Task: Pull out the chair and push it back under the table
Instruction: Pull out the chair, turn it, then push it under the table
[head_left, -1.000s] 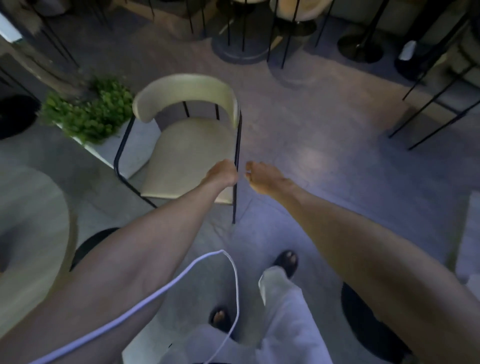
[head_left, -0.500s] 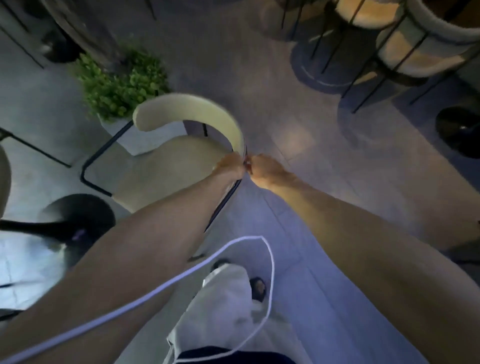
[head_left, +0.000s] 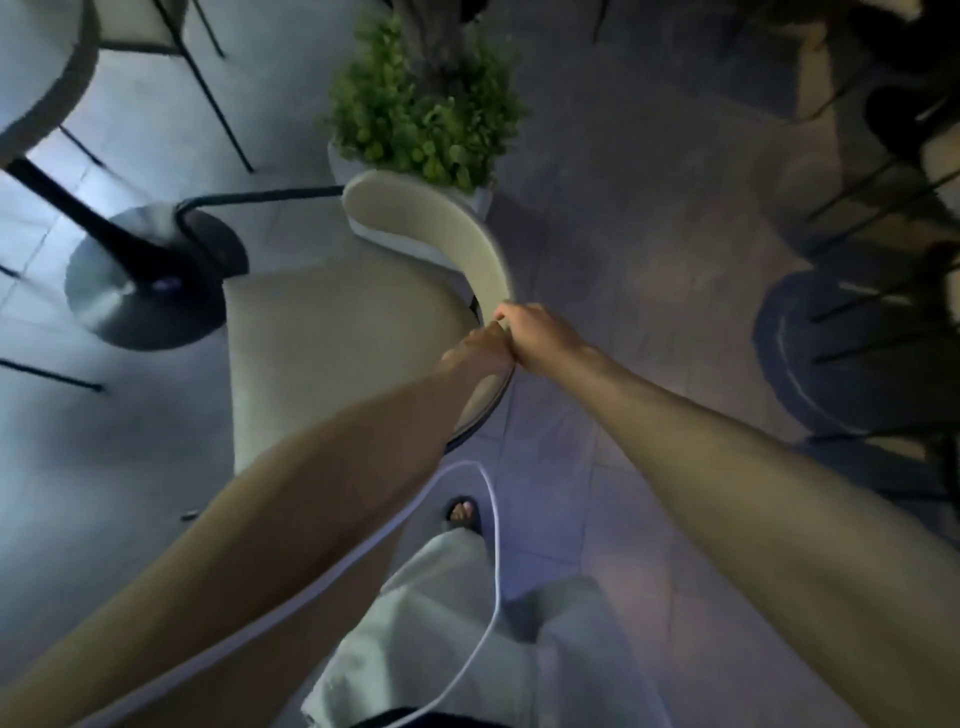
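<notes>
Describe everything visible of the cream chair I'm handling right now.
The cream padded chair has a wide, smooth seat, a curved band-like backrest in the same cream upholstery, and a thin black metal frame looping out at its far side. Seen from above, it stands on the tiled floor beside the dark round table base, with a potted plant just beyond the backrest. The left hand and right hand grip the backrest's near end side by side.

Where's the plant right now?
In the head view the plant is at top centre, just behind the chair and to the right of the table base.
</notes>
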